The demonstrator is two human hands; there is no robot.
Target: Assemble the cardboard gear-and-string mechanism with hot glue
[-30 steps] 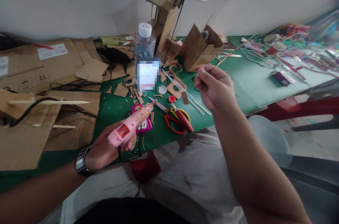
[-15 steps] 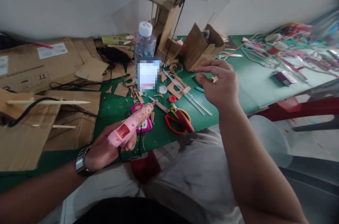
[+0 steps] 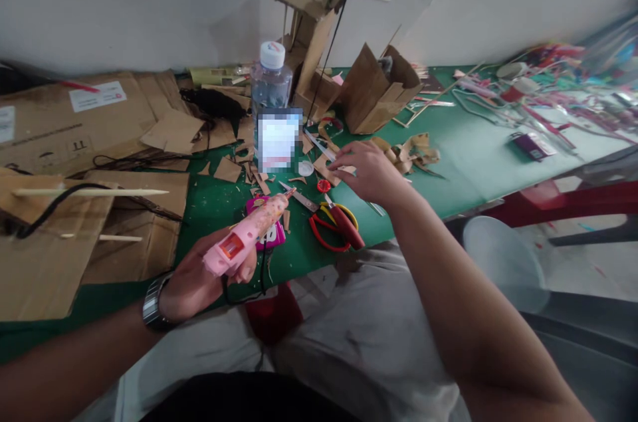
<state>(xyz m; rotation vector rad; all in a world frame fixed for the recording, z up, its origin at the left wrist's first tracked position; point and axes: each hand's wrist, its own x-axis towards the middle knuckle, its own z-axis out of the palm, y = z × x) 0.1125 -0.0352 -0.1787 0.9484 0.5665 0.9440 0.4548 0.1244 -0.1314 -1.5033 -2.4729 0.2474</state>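
Note:
My left hand (image 3: pixel 204 276) is closed around a pink hot glue gun (image 3: pixel 246 232), its nozzle pointing up and to the right over the table. Beneath the gun lies a magenta case (image 3: pixel 275 234). My right hand (image 3: pixel 371 173) hovers palm down with fingers apart, holding nothing I can see. Clear glue sticks (image 3: pixel 321 146) lie partly hidden under it. Just right of its wrist sits a crumpled tan strip (image 3: pixel 411 157). Scissors (image 3: pixel 319 222) with red and yellow handles and a red-handled screwdriver (image 3: pixel 347 226) rest between the two hands.
A water bottle (image 3: pixel 272 86) stands at the back, behind a blurred-out screen (image 3: pixel 279 139). Cardboard structures (image 3: pixel 316 43) and an open cardboard box (image 3: pixel 369 90) rise near the wall. Large cardboard pieces (image 3: pixel 54 133) fill the left. Craft scraps (image 3: pixel 543 83) are heaped at far right, near a purple box (image 3: pixel 532 145).
My right hand has moved left and down toward the glue sticks, uncovering the tan strip. My left hand stays put with the glue gun.

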